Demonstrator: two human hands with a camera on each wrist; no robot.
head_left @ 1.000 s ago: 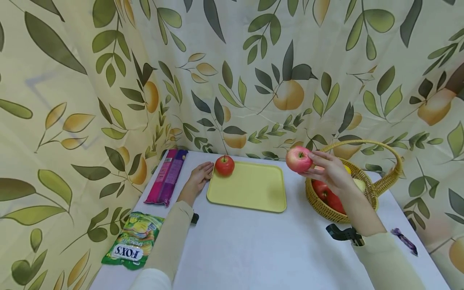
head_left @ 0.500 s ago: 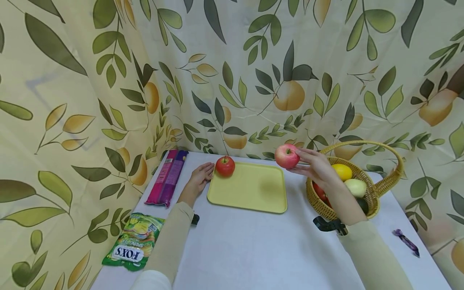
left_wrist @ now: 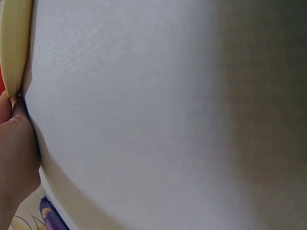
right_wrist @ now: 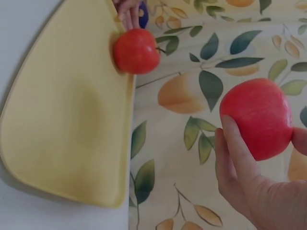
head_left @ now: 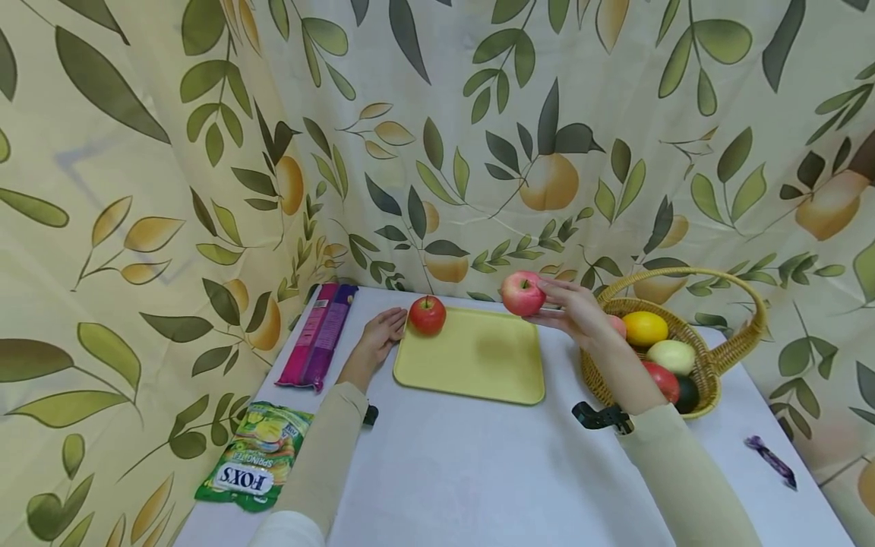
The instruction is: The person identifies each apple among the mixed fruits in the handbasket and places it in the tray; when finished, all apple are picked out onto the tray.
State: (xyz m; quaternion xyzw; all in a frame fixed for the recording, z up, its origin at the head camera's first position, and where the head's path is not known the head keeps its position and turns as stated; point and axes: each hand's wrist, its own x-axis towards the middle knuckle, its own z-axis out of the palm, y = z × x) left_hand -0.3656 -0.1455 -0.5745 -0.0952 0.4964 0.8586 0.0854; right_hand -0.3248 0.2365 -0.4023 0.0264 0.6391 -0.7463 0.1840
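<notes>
Your right hand [head_left: 574, 313] grasps a pink-red apple [head_left: 523, 294] between thumb and fingers, stem up, holding it aloft near the far right corner of a yellow tray [head_left: 472, 372]. Your left hand [head_left: 379, 336] grips nothing, its relaxed fingers touching the tray's left rim, just beside a red apple [head_left: 427, 315] resting on the far left corner. At right on the white surface [head_left: 451, 463], a wicker basket [head_left: 595, 378] carries more fruit, including a lemon [head_left: 645, 329]; at left lie a purple-and-pink packet [head_left: 317, 334] and a green bag [head_left: 256, 453] marked "FOX'S."
</notes>
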